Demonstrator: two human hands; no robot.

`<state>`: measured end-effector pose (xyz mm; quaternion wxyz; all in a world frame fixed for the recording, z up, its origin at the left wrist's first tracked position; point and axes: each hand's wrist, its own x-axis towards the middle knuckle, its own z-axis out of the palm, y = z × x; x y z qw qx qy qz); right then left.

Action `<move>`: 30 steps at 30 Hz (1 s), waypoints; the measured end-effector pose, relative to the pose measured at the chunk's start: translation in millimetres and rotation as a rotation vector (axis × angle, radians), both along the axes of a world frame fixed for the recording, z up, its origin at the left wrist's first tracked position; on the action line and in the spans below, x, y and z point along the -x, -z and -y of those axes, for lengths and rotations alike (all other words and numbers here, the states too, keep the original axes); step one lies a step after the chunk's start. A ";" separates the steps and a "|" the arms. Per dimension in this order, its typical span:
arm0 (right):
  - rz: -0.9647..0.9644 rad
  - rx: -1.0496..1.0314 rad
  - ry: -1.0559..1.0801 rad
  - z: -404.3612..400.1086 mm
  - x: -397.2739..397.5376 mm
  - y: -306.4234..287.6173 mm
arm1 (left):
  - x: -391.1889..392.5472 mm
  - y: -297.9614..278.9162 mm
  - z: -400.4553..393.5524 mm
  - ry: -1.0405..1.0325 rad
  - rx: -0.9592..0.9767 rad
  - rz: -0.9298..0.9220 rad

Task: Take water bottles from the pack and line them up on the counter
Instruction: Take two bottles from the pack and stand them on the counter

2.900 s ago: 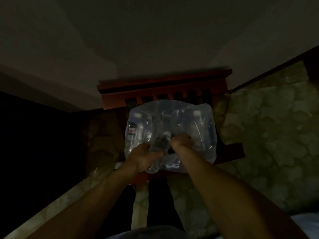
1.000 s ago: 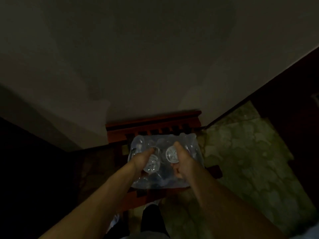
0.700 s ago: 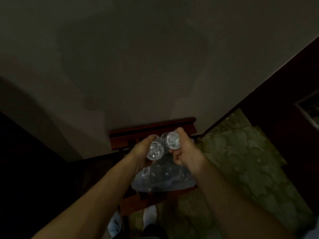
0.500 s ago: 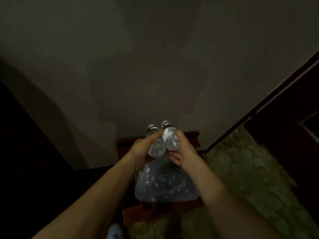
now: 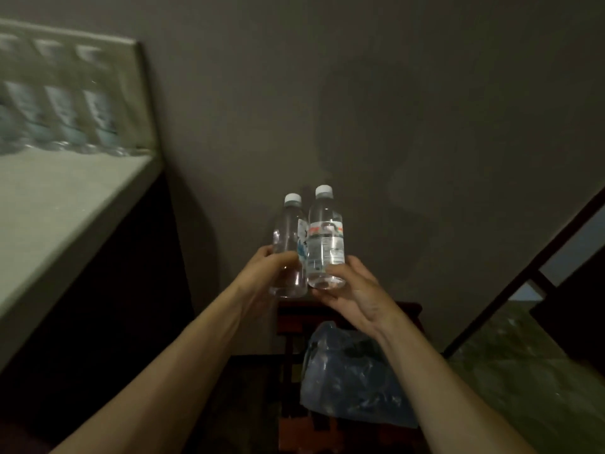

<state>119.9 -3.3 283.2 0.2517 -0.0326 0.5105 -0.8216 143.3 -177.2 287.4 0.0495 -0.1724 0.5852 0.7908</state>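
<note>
I hold two clear water bottles with white caps upright and side by side in front of the wall. My left hand (image 5: 271,273) grips the left bottle (image 5: 289,237) low on its body. My right hand (image 5: 355,290) grips the right bottle (image 5: 325,237) near its base. Below them, the plastic-wrapped pack (image 5: 353,378) lies on a reddish wooden chair (image 5: 288,326). A row of several bottles (image 5: 65,119), blurred, stands along the back of the pale counter (image 5: 59,194) at the upper left.
The counter's front drops to a dark cabinet face (image 5: 108,290) at my left. A plain wall (image 5: 360,109) fills the background. Mottled green floor (image 5: 523,371) and a dark door frame (image 5: 540,253) lie to the right.
Both hands pulled one bottle each out of the pack and raised them upright. My view swung up and left, bringing the counter and its bottle row into sight.
</note>
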 end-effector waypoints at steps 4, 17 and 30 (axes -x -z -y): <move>-0.175 0.010 -0.078 35.2 -19.5 -37.3 | -24.6 -39.5 38.1 -0.047 0.073 -0.135; -0.360 0.126 -0.053 252.5 -76.1 -94.8 | -97.7 -118.0 236.1 -0.164 0.290 -0.446; -0.431 -0.147 -0.046 386.7 -67.5 -93.8 | -90.0 -94.3 386.3 -0.205 0.431 -0.400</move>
